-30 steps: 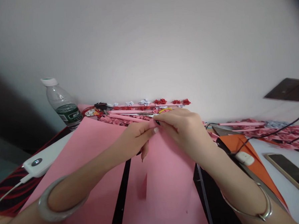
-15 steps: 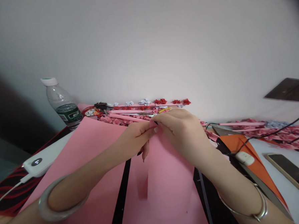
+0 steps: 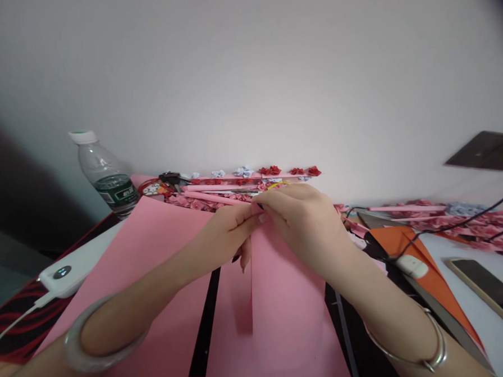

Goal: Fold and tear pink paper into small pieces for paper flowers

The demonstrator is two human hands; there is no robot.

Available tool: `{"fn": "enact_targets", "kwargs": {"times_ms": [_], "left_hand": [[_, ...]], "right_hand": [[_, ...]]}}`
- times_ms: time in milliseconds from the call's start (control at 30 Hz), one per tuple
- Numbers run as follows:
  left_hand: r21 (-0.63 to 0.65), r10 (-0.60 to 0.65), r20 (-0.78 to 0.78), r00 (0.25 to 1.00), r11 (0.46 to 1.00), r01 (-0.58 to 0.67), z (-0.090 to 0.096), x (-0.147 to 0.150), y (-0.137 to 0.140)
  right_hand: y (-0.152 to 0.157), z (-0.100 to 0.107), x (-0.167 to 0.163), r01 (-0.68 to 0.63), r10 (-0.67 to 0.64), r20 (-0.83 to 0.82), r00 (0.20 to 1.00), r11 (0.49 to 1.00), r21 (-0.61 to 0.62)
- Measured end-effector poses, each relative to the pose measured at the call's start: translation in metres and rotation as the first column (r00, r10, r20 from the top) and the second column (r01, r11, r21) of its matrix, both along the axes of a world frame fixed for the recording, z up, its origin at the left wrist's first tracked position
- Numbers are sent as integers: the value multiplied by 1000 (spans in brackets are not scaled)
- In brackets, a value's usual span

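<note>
A sheet of pink paper [image 3: 289, 299] curls over on itself in front of me, its top end pinched between both hands. My left hand [image 3: 232, 229] is closed on the paper's far left corner, thumb and forefinger together. Right beside it, my right hand [image 3: 301, 219] grips the same rolled edge from above, its fingertips partly hidden behind the paper. The two hands nearly touch at the corner. Under the left forearm lies another flat pink sheet [image 3: 163, 283].
A water bottle [image 3: 107, 176] and a white power bank [image 3: 70, 271] stand at the left. Paper flowers [image 3: 271, 170] and pink paper rolls line the wall. To the right are an orange sheet [image 3: 433, 280], a white earbud case [image 3: 412, 265], a phone [image 3: 491, 294] and a black cable.
The curled flap's left edge has shifted slightly to the right and stands straighter. Both hands stay almost in place, still holding the paper's top end.
</note>
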State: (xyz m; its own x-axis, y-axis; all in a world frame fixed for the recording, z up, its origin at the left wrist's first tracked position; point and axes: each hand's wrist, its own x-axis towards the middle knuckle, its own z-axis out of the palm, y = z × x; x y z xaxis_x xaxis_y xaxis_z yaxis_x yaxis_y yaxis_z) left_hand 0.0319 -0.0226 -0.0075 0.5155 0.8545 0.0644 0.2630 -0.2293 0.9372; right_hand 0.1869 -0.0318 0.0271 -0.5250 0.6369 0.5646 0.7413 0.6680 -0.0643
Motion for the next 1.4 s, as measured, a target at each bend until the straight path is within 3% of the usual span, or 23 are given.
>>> {"fn": "enact_targets", "kwargs": {"times_ms": [133,233,300,333,367,400,433,467,500,533,633,900,1233,1400], "left_hand": [[16,46,26,999,999,-46,0,-5,0],[-2,90,74,993,996,-90,0,-13,2],[-35,112,109,988,993,-109,-1,-16,4],[-55,121,122,985,992,-115,-3,-17,6],[-73,129,133,983,990,-120,-5,-18,7],[-88,132,142,981,989,-120,-7,-17,8],[-99,132,149,980,988,-118,-9,-17,10],[-108,130,154,979,988,-114,-12,-16,11],[-115,129,156,979,987,-112,-14,-15,13],[-117,130,152,980,987,-113,-16,-14,15],[-99,132,95,987,987,-123,-23,-13,19],[-40,139,-33,990,989,-141,-44,-9,27],[-335,35,134,990,942,12,-68,-4,17],[-327,10,124,992,945,31,-81,0,7]], "right_hand": [[-2,8,13,29,-26,-283,959,1000,7],[0,4,34,53,-130,-596,792,988,-146],[2,-6,46,-78,-198,-724,660,941,-329],[3,-11,50,-194,-246,-751,613,874,-445],[2,-18,53,-319,-308,-745,591,760,-567],[1,-24,54,-429,-363,-720,592,613,-663],[-1,-31,55,-510,-407,-698,590,482,-712],[-3,-36,55,-561,-446,-679,584,383,-734],[-5,-42,55,-593,-482,-663,573,315,-741],[-6,-47,56,-612,-514,-654,556,280,-740],[-8,-60,57,-621,-579,-637,510,265,-738],[-5,-81,58,-517,-655,-574,492,310,-798],[-11,-80,57,-490,-642,-604,473,378,-785],[-11,-86,58,-399,-647,-578,497,421,-815]]}}
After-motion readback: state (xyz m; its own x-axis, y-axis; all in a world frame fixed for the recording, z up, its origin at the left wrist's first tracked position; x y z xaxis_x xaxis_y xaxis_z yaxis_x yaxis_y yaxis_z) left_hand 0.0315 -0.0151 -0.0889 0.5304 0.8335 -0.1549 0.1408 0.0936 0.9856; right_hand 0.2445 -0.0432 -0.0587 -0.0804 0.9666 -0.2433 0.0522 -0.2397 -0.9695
